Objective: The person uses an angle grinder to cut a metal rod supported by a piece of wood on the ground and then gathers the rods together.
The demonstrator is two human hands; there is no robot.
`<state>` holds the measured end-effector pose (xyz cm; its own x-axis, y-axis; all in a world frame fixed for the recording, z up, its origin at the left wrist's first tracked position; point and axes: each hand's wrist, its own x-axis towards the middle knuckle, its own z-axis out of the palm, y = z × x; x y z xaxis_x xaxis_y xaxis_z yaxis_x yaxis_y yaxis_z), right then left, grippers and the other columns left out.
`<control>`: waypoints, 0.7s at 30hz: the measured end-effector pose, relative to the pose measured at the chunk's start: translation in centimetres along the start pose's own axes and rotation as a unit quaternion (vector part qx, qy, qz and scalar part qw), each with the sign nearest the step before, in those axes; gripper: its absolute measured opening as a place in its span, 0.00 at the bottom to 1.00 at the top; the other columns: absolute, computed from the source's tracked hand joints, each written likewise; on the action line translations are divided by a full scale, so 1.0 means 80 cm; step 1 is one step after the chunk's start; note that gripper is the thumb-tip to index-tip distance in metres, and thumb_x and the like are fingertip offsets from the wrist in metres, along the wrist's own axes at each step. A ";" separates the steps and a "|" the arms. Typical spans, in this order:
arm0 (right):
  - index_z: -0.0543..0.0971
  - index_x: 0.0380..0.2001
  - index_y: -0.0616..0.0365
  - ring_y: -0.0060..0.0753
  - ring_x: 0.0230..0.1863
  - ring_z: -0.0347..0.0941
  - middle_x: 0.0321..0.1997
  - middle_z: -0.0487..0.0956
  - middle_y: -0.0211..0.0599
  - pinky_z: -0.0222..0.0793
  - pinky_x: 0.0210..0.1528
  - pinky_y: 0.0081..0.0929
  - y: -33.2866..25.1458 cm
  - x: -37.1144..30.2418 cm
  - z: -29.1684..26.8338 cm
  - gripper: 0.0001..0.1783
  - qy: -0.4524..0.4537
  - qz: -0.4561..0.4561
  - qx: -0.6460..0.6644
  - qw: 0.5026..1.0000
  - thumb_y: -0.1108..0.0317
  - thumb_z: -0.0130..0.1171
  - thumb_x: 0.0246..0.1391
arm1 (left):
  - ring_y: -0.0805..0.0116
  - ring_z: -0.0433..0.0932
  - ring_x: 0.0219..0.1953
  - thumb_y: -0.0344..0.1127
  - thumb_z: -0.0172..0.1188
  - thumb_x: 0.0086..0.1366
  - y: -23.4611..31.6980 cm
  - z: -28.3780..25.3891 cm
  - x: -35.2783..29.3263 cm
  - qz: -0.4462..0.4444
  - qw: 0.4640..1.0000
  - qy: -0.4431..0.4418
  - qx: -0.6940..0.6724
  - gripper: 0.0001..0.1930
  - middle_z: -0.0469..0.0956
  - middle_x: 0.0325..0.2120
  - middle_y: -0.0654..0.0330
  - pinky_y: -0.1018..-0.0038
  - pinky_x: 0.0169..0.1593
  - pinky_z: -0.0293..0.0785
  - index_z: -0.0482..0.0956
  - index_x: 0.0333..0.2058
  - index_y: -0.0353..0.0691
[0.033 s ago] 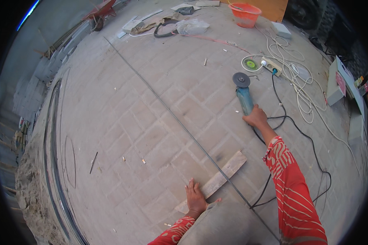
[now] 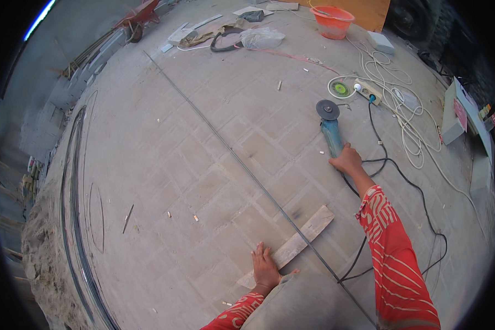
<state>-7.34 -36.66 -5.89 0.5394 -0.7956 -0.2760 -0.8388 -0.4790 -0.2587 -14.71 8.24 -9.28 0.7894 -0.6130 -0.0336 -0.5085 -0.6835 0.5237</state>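
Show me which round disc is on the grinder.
The dark grey disc, at the head of the blue grinder in the right hand; the green disc lies on the floor beside the power strip.

Dressed in red printed sleeves (image 2: 396, 258) and plain greyish trousers (image 2: 300, 305).
Marked with pale blocky shapes at both cuffs (image 2: 378, 206), and with thin curving stripes farther up the sleeve right of the trousers.

Right of the thin rod (image 2: 247, 169) we see a blue grinder (image 2: 331, 136), disc (image 2: 328, 110) up; whether it spins, we can't tell. The rod crosses a pale board (image 2: 291, 247).
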 end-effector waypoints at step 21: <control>0.70 0.52 0.61 0.49 0.49 0.71 0.47 0.73 0.46 0.68 0.50 0.42 0.111 -0.258 -0.025 0.26 0.058 -0.370 0.081 0.924 0.61 0.66 0.54 | 0.37 0.54 0.68 0.76 0.71 0.37 0.024 -0.011 0.006 -0.001 1.000 -0.011 -0.014 0.66 0.56 0.65 0.35 0.44 0.71 0.47 0.58 0.60 0.25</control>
<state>-26.04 -25.23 -0.66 0.9410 -0.3121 0.1305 -0.2174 -0.8534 -0.4737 -15.04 6.99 -7.56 0.7826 -0.6202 -0.0541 -0.4960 -0.6737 0.5478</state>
